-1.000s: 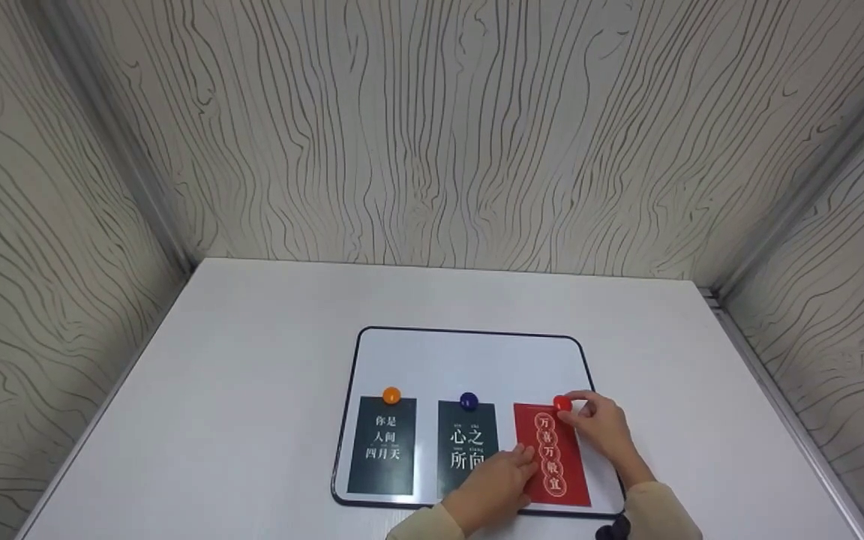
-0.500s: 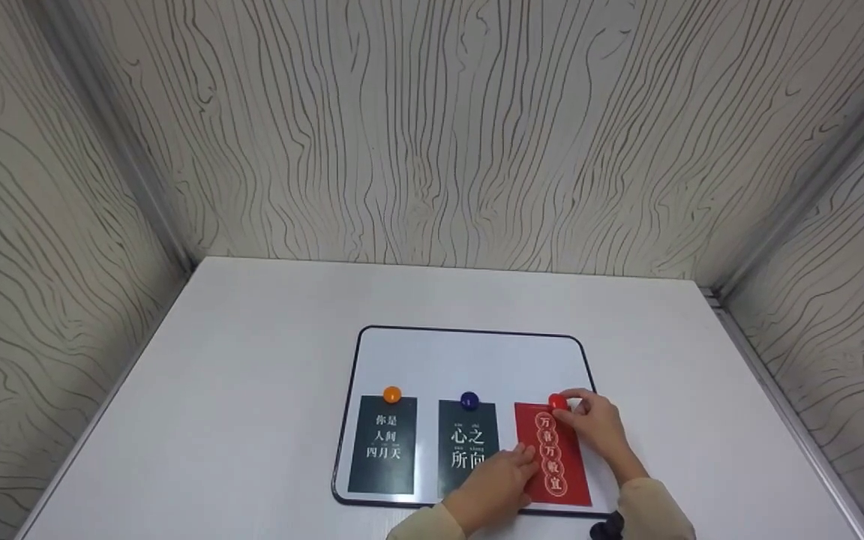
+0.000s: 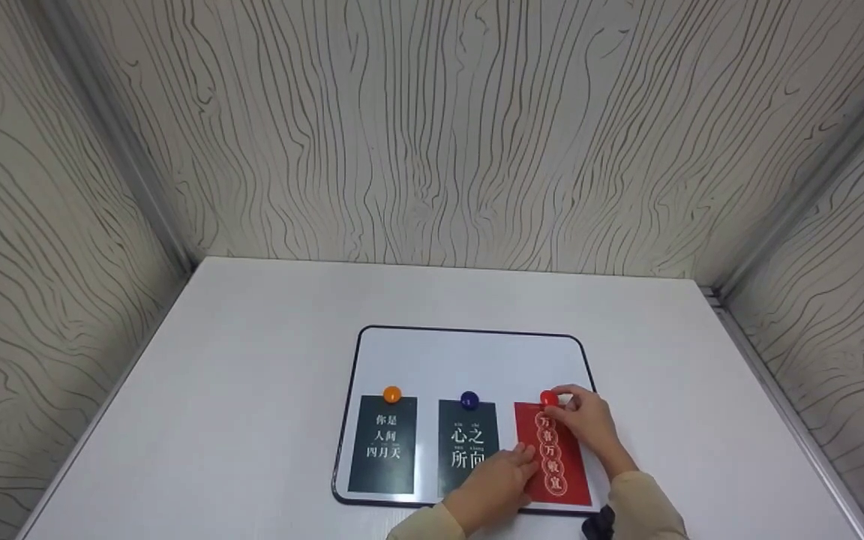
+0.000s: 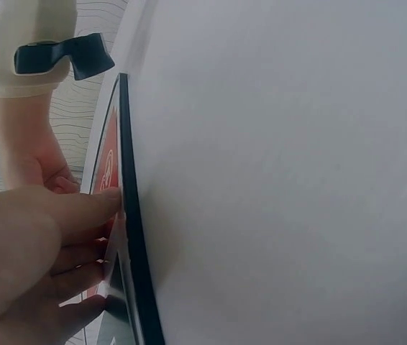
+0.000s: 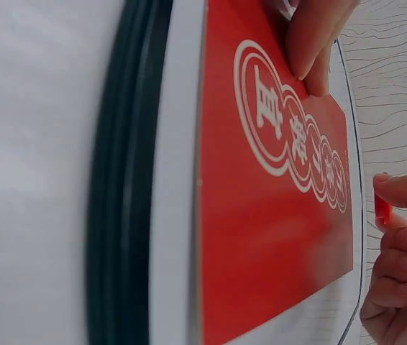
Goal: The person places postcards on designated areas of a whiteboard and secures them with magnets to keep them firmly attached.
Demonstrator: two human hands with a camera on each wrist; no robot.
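A whiteboard (image 3: 469,360) with a dark rim lies on the white table. Near its right side, a red card (image 3: 571,480) with white characters is laid out. My left hand (image 3: 488,487) rests its extended fingertips on the card's left side. Between thumb and fingers, my right hand (image 3: 593,420) pinches a round red magnet (image 3: 549,398) at the card's top edge; in the right wrist view the red magnet (image 5: 382,205) is seen edge-on. Whether it touches the card, I cannot tell.
Two dark cards are on the board too: one (image 3: 381,476) under an orange magnet (image 3: 392,394), the other (image 3: 448,420) under a dark blue magnet (image 3: 469,400). The left hand partly covers the second. Wood-grain panels (image 3: 432,135) stand behind and beside the table.
My right hand has shifted left with the red magnet, from near the card's top right corner to the middle of its top edge. The left hand has stayed in place.
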